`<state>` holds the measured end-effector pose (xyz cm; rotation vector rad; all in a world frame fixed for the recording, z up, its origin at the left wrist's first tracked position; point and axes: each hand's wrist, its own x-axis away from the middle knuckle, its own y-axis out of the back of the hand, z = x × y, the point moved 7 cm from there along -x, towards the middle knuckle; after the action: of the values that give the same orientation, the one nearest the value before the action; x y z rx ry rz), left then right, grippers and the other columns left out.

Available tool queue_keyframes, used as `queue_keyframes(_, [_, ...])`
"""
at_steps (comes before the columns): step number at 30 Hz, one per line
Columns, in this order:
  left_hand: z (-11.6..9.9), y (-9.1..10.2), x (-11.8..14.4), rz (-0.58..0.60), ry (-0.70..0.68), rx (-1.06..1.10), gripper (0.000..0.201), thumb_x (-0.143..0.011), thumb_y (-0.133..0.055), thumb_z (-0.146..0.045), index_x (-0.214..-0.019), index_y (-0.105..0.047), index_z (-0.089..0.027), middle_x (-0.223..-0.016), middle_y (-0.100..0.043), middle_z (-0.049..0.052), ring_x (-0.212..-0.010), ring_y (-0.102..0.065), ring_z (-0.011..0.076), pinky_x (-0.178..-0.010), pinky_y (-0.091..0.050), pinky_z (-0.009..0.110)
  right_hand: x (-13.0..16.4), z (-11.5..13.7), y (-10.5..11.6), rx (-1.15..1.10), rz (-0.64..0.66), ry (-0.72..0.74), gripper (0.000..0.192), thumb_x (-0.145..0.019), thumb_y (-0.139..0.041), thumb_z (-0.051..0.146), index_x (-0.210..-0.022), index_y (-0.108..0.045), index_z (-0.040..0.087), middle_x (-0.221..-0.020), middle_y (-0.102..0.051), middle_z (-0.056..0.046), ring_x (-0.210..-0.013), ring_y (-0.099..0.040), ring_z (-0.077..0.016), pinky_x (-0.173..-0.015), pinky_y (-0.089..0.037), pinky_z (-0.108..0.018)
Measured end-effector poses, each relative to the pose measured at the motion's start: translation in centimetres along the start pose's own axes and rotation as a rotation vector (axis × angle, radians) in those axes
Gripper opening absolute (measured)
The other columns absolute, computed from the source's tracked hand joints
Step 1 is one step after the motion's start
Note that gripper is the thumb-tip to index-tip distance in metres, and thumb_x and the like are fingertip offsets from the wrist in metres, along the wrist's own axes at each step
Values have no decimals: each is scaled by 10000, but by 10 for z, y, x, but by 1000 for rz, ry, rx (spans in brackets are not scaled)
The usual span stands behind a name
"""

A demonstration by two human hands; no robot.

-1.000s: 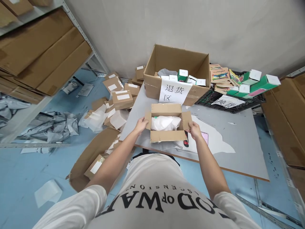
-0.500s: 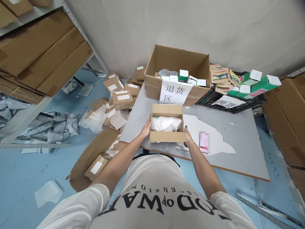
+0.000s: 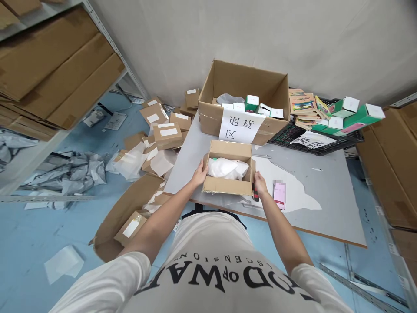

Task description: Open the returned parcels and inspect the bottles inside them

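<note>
A small cardboard box (image 3: pixel 227 187) with its flaps open stands at the front of the table, and a white plastic-wrapped item (image 3: pixel 227 168) lies inside it. My left hand (image 3: pixel 199 174) grips the box's left side, fingers against the outer wall. At the right side is my right hand (image 3: pixel 259 184), closed around what looks like a red-and-black utility knife (image 3: pixel 256 194), close beside the box wall. The fingers partly hide the knife. A pink-screened phone (image 3: pixel 279 194) rests to the right of my right hand.
Behind the small box stands a large labelled carton (image 3: pixel 208 117) holding several green-and-white boxes. A black crate (image 3: pixel 286 134) with booklets and boxes is at its right. Parcels (image 3: pixel 167 135) pile up left of the grey table (image 3: pixel 335 187). Shelving (image 3: pixel 114 48) flanks the left side.
My right hand has shifted slightly right, away from the box wall, and the red-and-black knife shows more. The box's right flap has swung outward. My left hand still grips the left side.
</note>
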<state>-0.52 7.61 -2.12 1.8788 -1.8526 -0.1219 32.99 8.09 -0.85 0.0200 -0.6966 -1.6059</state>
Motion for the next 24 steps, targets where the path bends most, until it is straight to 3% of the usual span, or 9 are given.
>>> queue_keyframes(3, [-14,11,4,-29,-72,-199,709,-915,-401,-435,-1495,-156,-109,-1561,-141,139,-1446,-106,247,-1177,-142,422,-3,35,35,235,-217,156,710,-895,-323,497,-1465,-247,79,-1535,-242,-178,-1429,-204,-265,-1147,-200,-466])
queue_keyframes(6, [-43,23,9,-81,-143,-432,702,-896,-428,-412,-1478,-198,-94,-1553,-146,184,-1442,-97,312,-1141,-160,548,4,91,40,492,-282,455,652,-890,-391,420,-1453,-290,107,-1538,-237,-169,-1437,-162,-293,-1128,-169,-560])
queue_keyframes(9, [-85,21,12,-110,-306,-647,670,-885,-434,-387,-1464,-246,-106,-1555,-160,172,-1446,-81,314,-1144,-120,558,10,139,2,614,-65,743,506,-895,-396,276,-1381,-436,143,-1453,-422,-137,-1373,-340,-255,-1127,-234,-512])
queue_keyframes(11, [-108,0,10,32,-431,-729,655,-893,-405,-381,-1459,-253,-90,-1550,-193,163,-1450,-94,277,-1164,-97,499,10,157,-37,660,172,865,471,-872,-386,164,-1324,-518,159,-1370,-528,-111,-1295,-454,-218,-1103,-320,-425])
queue_keyframes(13, [-117,-29,8,255,-486,-779,688,-888,-401,-426,-1456,-254,-67,-1544,-209,169,-1448,-119,263,-1169,-112,452,6,164,-75,706,391,900,495,-825,-391,78,-1279,-568,166,-1307,-589,-90,-1230,-521,-200,-1060,-379,-360])
queue_keyframes(16, [-104,-59,2,454,-339,-823,775,-882,-366,-537,-1454,-241,-30,-1531,-220,204,-1439,-140,304,-1147,-164,476,-9,158,-119,789,579,838,484,-784,-432,44,-1221,-617,139,-1240,-637,-89,-1155,-582,-209,-996,-424,-309])
queue_keyframes(20, [-80,-77,7,615,-188,-796,804,-883,-254,-625,-1452,-263,-57,-1536,-217,188,-1432,-172,300,-1131,-192,481,-27,145,-148,877,590,738,464,-775,-483,59,-1215,-624,107,-1229,-640,-114,-1125,-603,-234,-958,-433,-282])
queue_keyframes(24, [-73,-75,11,672,-107,-735,882,-838,-228,-718,-1435,-321,-76,-1523,-258,182,-1411,-245,301,-1121,-236,430,-29,138,-164,978,578,663,425,-788,-544,118,-1206,-616,154,-1161,-676,-113,-1034,-637,-243,-883,-452,-290])
